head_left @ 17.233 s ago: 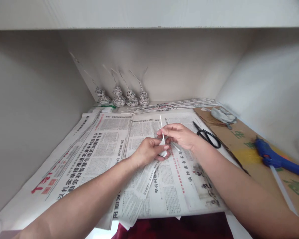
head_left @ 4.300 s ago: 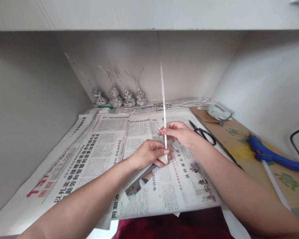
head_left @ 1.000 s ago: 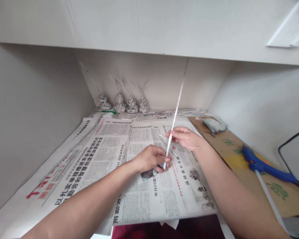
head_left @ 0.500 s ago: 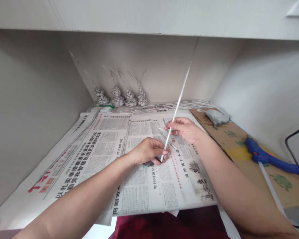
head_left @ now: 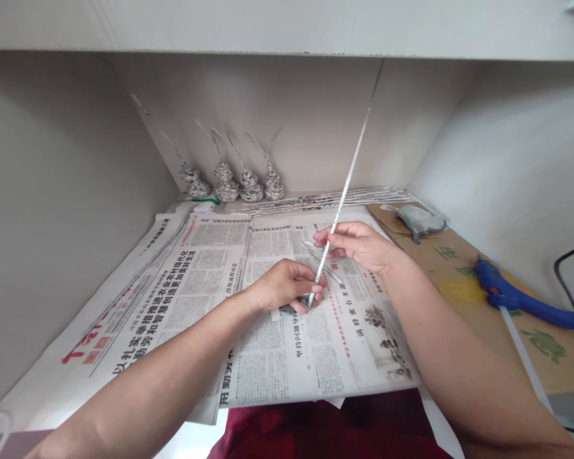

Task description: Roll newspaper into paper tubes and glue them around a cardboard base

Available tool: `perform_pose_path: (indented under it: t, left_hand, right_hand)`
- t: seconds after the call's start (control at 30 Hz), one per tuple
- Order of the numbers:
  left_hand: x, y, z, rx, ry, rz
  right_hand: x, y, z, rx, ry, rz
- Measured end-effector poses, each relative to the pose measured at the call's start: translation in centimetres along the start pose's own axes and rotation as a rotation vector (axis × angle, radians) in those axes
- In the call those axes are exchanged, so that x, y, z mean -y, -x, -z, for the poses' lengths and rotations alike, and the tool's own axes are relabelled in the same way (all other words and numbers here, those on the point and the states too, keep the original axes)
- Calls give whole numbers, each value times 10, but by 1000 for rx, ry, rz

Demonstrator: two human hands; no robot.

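A long, thin rolled paper stick slants up to the right, its lower end between the fingers of my left hand. My left hand is closed on it. Higher up, my right hand pinches the same stick between thumb and fingers. Behind the hands lie some thin pale strips on the newspaper; what they are is hard to make out. Under my left fingers a small dark patch shows, mostly hidden.
Several small gourd shapes woven from paper stand at the back left. Beside them lies a bundle of paper sticks. On the right, cardboard bears a blue glue gun and a grey cloth-like piece. Walls enclose both sides, with a panel overhead.
Both hands keep their grip on the paper stick, and its angle is almost the same. The view has shifted slightly; the right fingers have moved a little.
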State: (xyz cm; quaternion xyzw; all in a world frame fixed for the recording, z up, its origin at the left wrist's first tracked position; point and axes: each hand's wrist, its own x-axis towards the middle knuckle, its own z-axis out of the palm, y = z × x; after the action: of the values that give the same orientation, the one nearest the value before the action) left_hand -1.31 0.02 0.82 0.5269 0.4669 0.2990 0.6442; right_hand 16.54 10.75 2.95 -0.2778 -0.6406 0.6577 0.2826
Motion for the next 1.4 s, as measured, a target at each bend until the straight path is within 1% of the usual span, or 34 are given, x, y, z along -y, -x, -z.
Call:
perform_pose_path:
  t: [0.07,0.2,0.27,0.33,0.4,0.43,0.53,0.57,0.7,0.73,0.87,0.9,0.93,1.03,1.07,1.1,1.23,1.33,1.4]
  left_hand:
    - [1,0,1,8,1,-2]
    - [1,1,1,20,9,-10]
    - [1,1,1,21,9,-12]
    - [0,1,1,22,3,-10]
    - [-1,2,1,20,1,-3]
    - [-1,2,1,20,1,0]
    - [-2,2,3,25,0,-6]
    - [-1,2,3,28,-3,-12]
    - [0,1,5,32,-10,-16]
    - [0,1,5,31,-8,-14]
    - [-3,2,5,26,-11,-12]
    - [-4,3,6,23,-18,-12]
    - [-5,3,6,20,-27,-13]
    - [-7,4,8,16,-66,-30]
    - [-7,3,10,15,-80,-39]
    - [-6,3,11,13,-94,-47]
    - [-5,1,16,-15,-135,-63]
    - [-5,-1,20,-65,-177,-70]
    - [-5,-2,24,-121,-200,-81]
  right_hand:
    - [-1,0,0,15,-2,-2]
    - [-3,-2,-1,-104,-25,-1]
    - [-2,-1,-2,-73,-20,5]
    - [1,1,-2,23,-5,4]
    - [3,2,-1,69,6,-1]
    - [3,2,0,54,6,-5]
    - [1,0,2,-57,-13,-12]
    - [1,0,2,-71,-16,-15]
    - [0,-1,4,13,17,-4]
    - [-1,-1,5,11,25,0]
    - [-5,-4,8,-145,40,7]
    - [-5,-4,8,-161,43,11]
    - [-4,-3,9,-154,44,20]
    - [0,0,10,-40,41,20]
    - [1,1,10,-25,47,13]
    - [1,1,11,-40,55,6]
    - [-4,-3,10,-196,56,6]
    - [-8,-8,8,-226,42,11]
    - [-9,-9,6,-252,36,15]
